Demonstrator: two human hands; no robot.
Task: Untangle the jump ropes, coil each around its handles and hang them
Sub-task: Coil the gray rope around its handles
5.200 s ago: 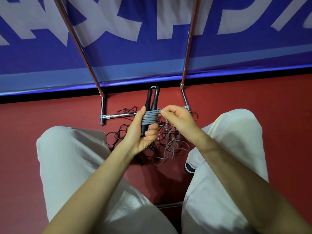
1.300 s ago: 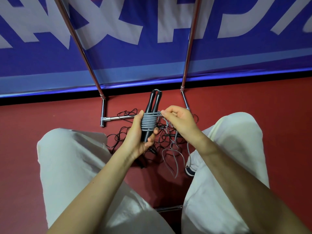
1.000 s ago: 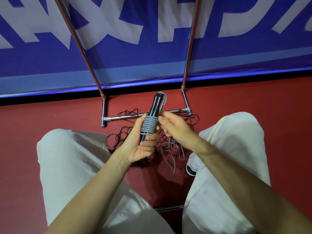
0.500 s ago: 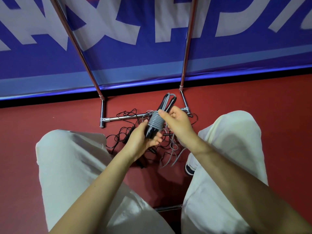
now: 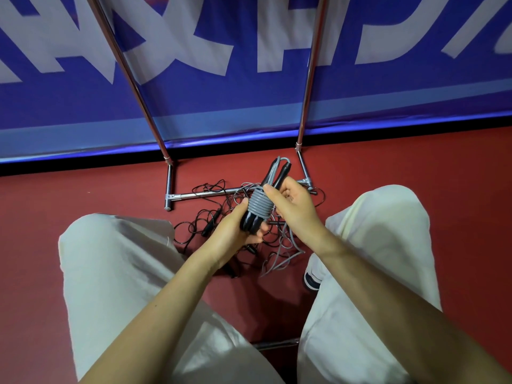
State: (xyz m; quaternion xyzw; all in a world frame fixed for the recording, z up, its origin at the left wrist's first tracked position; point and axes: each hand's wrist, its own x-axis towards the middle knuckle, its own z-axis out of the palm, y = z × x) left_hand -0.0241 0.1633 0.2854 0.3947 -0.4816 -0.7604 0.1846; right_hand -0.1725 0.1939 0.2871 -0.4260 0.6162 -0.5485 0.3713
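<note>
Red floor [image 5: 83,195] carries tangled black rope [image 5: 205,223]. Left hand [image 5: 235,231] grips handles [image 5: 252,220]; right hand [image 5: 293,206] pinches grey rope [image 5: 259,205], part coiled. Nothing is hung.

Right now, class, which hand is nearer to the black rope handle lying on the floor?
Left. The left hand sits just right of the floor handle; the right hand is farther right, beyond the coiled handles.
</note>
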